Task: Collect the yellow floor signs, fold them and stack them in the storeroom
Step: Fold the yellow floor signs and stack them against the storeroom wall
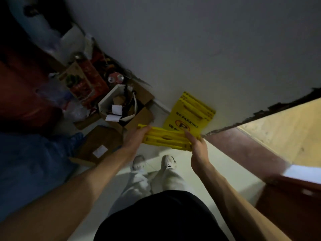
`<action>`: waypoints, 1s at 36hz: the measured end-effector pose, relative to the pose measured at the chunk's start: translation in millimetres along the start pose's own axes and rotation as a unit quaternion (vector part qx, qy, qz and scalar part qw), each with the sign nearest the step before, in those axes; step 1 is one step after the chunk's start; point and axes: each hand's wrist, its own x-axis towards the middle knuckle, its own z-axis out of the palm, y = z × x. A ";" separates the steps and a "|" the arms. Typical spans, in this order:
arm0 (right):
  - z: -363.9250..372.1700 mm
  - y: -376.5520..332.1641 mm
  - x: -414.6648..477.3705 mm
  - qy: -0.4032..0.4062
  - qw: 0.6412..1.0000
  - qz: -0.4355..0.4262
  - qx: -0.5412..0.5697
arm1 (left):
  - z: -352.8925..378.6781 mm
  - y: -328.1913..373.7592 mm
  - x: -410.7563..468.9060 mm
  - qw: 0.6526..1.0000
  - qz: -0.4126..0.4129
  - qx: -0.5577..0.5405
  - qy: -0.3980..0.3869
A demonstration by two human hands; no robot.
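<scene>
A folded yellow floor sign (165, 139) is held level above the floor, gripped at its ends by the closed fingers of the left hand (134, 136) and right hand (197, 145). Folded signs (189, 113) are leaned against the wall (191, 49) just beyond.

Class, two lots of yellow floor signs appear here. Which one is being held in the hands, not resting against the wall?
The folded yellow sign, gripped by the left hand and right hand; the NO PARKING signs lean untouched.
</scene>
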 end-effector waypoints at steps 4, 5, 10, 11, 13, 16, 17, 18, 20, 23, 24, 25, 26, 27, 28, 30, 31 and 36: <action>0.0 11.5 4.1 0.039 0.999 0.008 0.018 | 8.6 12.3 25.0 0.996 0.012 0.037 -0.074; 0.3 14.8 5.3 0.052 0.998 0.010 0.022 | 9.7 13.3 31.8 0.995 0.017 0.046 -0.093; 3.5 35.1 17.4 0.122 0.991 0.016 0.045 | 21.3 14.3 72.7 0.975 0.038 0.109 -0.190; 3.4 39.4 22.5 0.134 0.990 0.017 0.047 | 25.3 14.8 78.2 0.972 0.044 0.122 -0.198; 4.0 49.2 33.0 0.148 0.988 0.018 0.048 | 33.2 11.2 89.6 0.967 0.043 0.135 -0.212; 1.9 64.7 48.7 0.158 0.985 0.031 0.061 | 41.9 -4.5 106.7 0.964 0.031 0.154 -0.213; -0.4 70.1 55.3 0.164 0.983 0.037 0.070 | 46.1 -9.3 112.4 0.963 0.034 0.164 -0.210; -1.9 73.9 60.9 0.167 0.982 0.044 0.078 | 48.3 -14.5 118.0 0.962 0.032 0.174 -0.208; -5.9 82.6 74.1 0.171 0.979 0.052 0.095 | 55.7 -21.4 129.1 0.957 0.026 0.192 -0.214; -9.4 95.7 92.7 0.175 0.977 0.053 0.106 | 67.6 -28.8 150.4 0.955 0.029 0.202 -0.216; -10.3 98.7 98.9 0.177 0.977 0.054 0.110 | 71.8 -30.4 158.4 0.955 0.028 0.203 -0.215; -10.9 101.0 104.6 0.176 0.976 0.053 0.116 | 77.1 -32.4 165.7 0.955 0.027 0.203 -0.215; -11.8 103.8 110.4 0.174 0.976 0.054 0.119 | 81.8 -33.3 170.9 0.955 0.025 0.205 -0.215; -12.6 106.5 116.3 0.171 0.976 0.056 0.122 | 87.0 -34.8 176.4 0.955 0.024 0.205 -0.211; -13.6 109.1 121.9 0.170 0.976 0.057 0.124 | 92.3 -36.4 181.9 0.956 0.022 0.207 -0.206; -14.7 114.0 133.7 0.168 0.975 0.058 0.130 | 100.8 -39.5 194.3 0.959 0.020 0.209 -0.192; -15.1 116.3 139.4 0.169 0.975 0.059 0.135 | 104.6 -40.9 200.9 0.959 0.020 0.214 -0.185; -14.1 123.8 165.5 0.166 0.974 0.051 0.147 | 120.0 -42.9 231.2 0.958 0.032 0.233 -0.161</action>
